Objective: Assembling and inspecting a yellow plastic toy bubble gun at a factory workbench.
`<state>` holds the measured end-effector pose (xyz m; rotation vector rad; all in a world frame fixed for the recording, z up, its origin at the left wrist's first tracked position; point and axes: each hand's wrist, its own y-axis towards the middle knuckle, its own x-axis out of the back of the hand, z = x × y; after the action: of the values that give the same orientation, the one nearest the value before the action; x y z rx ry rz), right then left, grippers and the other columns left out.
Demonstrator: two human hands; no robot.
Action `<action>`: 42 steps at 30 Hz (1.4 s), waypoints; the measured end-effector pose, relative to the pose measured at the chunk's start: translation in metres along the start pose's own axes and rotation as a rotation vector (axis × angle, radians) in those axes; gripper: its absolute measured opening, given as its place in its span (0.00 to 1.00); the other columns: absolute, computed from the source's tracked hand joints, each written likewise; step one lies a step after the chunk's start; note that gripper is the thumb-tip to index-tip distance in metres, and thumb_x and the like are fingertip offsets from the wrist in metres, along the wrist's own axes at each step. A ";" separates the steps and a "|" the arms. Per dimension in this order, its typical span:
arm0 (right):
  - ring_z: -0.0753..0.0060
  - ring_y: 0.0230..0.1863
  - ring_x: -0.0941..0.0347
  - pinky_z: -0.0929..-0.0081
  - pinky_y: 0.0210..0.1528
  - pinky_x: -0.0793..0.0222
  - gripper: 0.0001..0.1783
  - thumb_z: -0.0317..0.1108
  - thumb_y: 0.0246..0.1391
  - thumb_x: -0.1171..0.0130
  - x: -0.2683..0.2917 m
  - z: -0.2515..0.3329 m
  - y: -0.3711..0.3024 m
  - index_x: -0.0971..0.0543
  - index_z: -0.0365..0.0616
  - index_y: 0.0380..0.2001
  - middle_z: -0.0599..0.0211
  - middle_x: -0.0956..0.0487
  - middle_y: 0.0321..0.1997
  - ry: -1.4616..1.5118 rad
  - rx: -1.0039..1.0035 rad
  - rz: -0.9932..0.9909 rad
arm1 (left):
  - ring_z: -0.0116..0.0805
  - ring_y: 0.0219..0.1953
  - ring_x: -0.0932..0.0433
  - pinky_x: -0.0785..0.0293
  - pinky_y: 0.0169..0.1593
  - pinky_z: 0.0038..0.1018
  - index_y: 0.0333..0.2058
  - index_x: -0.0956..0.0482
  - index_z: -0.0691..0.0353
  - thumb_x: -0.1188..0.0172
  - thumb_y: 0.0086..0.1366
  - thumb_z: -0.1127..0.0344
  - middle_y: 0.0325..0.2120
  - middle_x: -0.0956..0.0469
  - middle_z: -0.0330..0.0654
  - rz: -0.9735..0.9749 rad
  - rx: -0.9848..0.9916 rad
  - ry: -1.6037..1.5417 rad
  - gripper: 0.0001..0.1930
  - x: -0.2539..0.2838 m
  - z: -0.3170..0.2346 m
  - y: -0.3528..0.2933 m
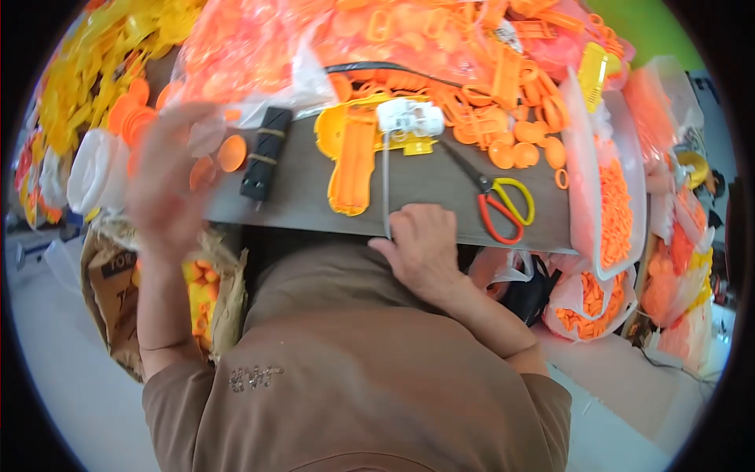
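My right hand (421, 248) is at the table's front edge, thumb and fingers closed around the lower end of a thin grey strip (385, 185). The strip runs up to a white roll-like piece with print (410, 117). That piece overlaps a yellow and orange plastic part shaped like a toy pistol (354, 169), which lies flat. Motion smears my left hand (169, 181), raised over the table's left side, so its fingers cannot be read. Close to it are orange round discs (232, 153) and a black block with a tan band (266, 153).
Red-and-yellow-handled scissors (503, 208) lie at right. Orange parts and pink plastic bags (259, 55) pile up behind; yellow parts (94, 79) heap at far left. A clear bin (586, 212) stands right. Below the table are a brown paper sack (110, 291) and a bag of orange pieces (590, 311).
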<state>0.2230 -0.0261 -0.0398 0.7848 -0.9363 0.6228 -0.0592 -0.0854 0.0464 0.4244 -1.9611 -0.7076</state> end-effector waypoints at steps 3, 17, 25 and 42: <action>0.60 0.36 0.35 0.65 0.37 0.45 0.16 0.34 0.40 0.35 -0.007 -0.004 -0.007 0.29 0.43 0.32 0.62 0.31 0.34 0.034 0.049 0.030 | 0.47 0.47 0.28 0.34 0.51 0.43 0.38 0.23 0.66 0.36 0.44 0.73 0.43 0.26 0.49 0.315 -0.227 -0.240 0.18 -0.043 -0.038 0.005; 0.75 0.26 0.29 0.79 0.28 0.35 0.04 0.20 0.48 0.44 0.086 -0.055 0.057 0.24 0.38 0.30 0.66 0.27 0.26 0.873 -0.334 0.205 | 0.36 0.25 0.25 0.31 0.43 0.35 0.32 0.22 0.66 0.35 0.48 0.75 0.20 0.25 0.43 0.177 -0.021 -0.567 0.11 -0.135 -0.064 0.016; 0.77 0.28 0.29 0.78 0.29 0.34 0.05 0.20 0.50 0.45 0.076 -0.047 0.056 0.25 0.40 0.31 0.68 0.27 0.27 0.678 -0.072 0.082 | 0.39 0.24 0.26 0.30 0.42 0.34 0.29 0.23 0.66 0.36 0.49 0.76 0.19 0.25 0.44 0.222 0.010 -0.680 0.08 -0.137 -0.062 0.016; 0.52 0.30 0.24 0.59 0.36 0.29 0.10 0.32 0.46 0.44 0.194 -0.296 0.040 0.22 0.35 0.30 0.52 0.22 0.31 -0.476 -0.704 0.003 | 0.38 0.23 0.26 0.31 0.43 0.33 0.27 0.24 0.64 0.36 0.49 0.77 0.20 0.24 0.42 0.293 0.015 -0.654 0.06 -0.134 -0.065 0.016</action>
<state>0.4184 0.2620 0.0356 0.2904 -1.4791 0.0699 0.0614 -0.0166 -0.0112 -0.1139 -2.5683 -0.6919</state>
